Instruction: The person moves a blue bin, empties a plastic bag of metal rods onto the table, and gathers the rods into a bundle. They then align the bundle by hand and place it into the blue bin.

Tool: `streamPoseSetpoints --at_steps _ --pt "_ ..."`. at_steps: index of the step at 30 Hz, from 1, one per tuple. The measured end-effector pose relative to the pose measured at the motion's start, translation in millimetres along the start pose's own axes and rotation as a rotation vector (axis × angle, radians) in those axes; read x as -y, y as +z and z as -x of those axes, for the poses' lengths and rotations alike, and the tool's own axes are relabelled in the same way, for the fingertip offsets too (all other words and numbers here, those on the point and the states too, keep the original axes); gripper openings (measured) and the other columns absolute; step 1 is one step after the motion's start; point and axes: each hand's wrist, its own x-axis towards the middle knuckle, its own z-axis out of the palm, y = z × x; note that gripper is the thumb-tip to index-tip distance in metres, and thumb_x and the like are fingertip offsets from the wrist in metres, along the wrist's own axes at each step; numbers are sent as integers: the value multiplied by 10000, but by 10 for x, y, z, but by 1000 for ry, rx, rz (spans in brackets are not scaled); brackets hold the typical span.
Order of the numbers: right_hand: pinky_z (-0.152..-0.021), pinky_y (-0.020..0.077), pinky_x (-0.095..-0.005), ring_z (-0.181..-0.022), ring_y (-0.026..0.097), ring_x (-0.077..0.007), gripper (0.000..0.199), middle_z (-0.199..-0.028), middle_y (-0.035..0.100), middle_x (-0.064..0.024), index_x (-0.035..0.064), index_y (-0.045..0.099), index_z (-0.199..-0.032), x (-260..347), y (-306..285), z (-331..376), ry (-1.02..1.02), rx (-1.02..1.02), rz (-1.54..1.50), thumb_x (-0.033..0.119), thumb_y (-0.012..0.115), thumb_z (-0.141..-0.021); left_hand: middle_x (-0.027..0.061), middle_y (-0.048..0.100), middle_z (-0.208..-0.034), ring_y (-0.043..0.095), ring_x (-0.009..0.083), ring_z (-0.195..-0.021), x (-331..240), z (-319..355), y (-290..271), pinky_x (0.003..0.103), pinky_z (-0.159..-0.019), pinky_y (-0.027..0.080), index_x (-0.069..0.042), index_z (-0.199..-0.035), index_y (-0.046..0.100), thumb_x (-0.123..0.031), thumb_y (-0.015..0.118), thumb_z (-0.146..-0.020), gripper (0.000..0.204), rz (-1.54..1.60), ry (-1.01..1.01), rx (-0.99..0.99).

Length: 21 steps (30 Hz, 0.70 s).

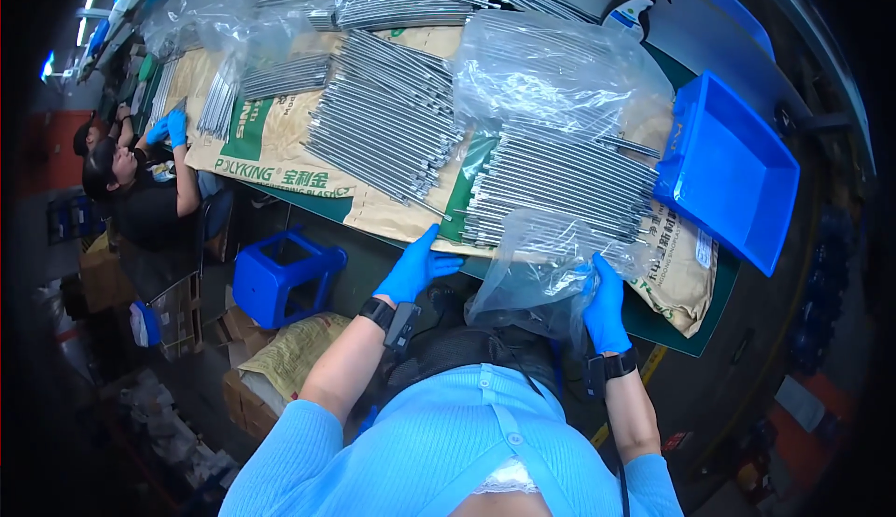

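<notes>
Here, your left hand [417,267] lies flat and open, fingers spread, on the near edge of the brown paper sack [392,214] lining the bench, gripping nothing. To its right, the clear plastic bag [527,270] droops off the bench edge below the row of thin metal rods [560,186]; judge the film light, limp and slippery, the rods stiff and prone to rolling. Your right hand [605,307] is closed on the bag's lower right edge, a sound hold if film is gathered in folds.
</notes>
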Motion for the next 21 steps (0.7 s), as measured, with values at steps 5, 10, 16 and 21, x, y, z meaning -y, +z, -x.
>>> streamPoseSetpoints --at_steps 5,10,16,21 --pt "-604 461 -266 -698 579 -138 119 -800 596 -41 64 575 -943 71 21 103 -13 -6 -20 122 579 -840 160 575 -1046 603 240 -866 -213 -178 45 334 -728 515 12 -1192 456 -310 540 -878 458 -635 137 -193" --pt "-665 480 -287 -742 590 -157 142 -838 602 -60 53 571 -971 423 38 27 -11 121 -31 127 564 -850 137 556 -1070 592 245 -894 -547 -180 392 378 -722 526 -10 -1195 447 -212 547 -874 392 -394 256 -93" --pt "-685 482 -287 -762 591 -163 152 -856 607 -65 50 574 -981 656 271 32 -44 127 -70 128 561 -851 154 589 -949 608 259 -873 -544 -123 500 357 -708 543 40 -1110 489 -204 559 -867 351 -363 592 74" --pt "-709 485 -290 -788 592 -167 149 -873 609 -70 45 575 -977 578 323 104 -34 196 -96 123 555 -852 156 557 -1047 566 250 -991 -508 6 421 387 -823 509 5 -1172 456 -174 538 -877 355 72 273 112"
